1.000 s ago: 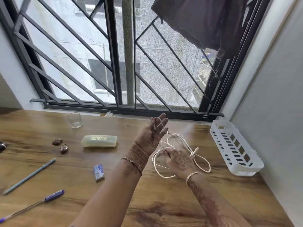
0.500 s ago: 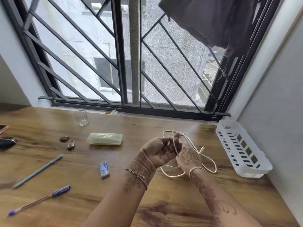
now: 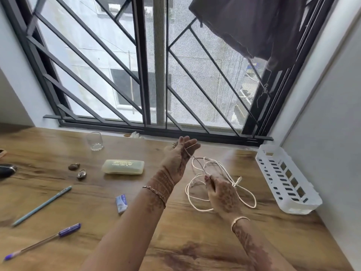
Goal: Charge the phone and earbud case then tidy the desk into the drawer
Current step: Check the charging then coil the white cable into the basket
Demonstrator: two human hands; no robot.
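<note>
A white charging cable (image 3: 246, 200) lies in loose loops on the wooden desk (image 3: 175, 241), right of centre, its plug end (image 3: 238, 180) showing beside my right hand. My left hand (image 3: 178, 156) is raised over the desk with fingers stretched out, and a strand of the cable runs across those fingers. My right hand (image 3: 222, 195) is lower, near the loops, and pinches the same strand, which is taut between the two hands. A dark object (image 3: 6, 170) and a phone's corner (image 3: 2, 152) sit at the left edge.
A white slotted basket (image 3: 287, 178) stands by the right wall. Left of my hands lie a pale case (image 3: 123, 166), a glass (image 3: 94, 141), a padlock (image 3: 82, 174), a small blue box (image 3: 121, 203), a teal pen (image 3: 42, 205) and a purple pen (image 3: 43, 241).
My left hand has lifted away from the right hand and spread its fingers, drawing a strand of cable taut. The right hand stays low on the cable.
</note>
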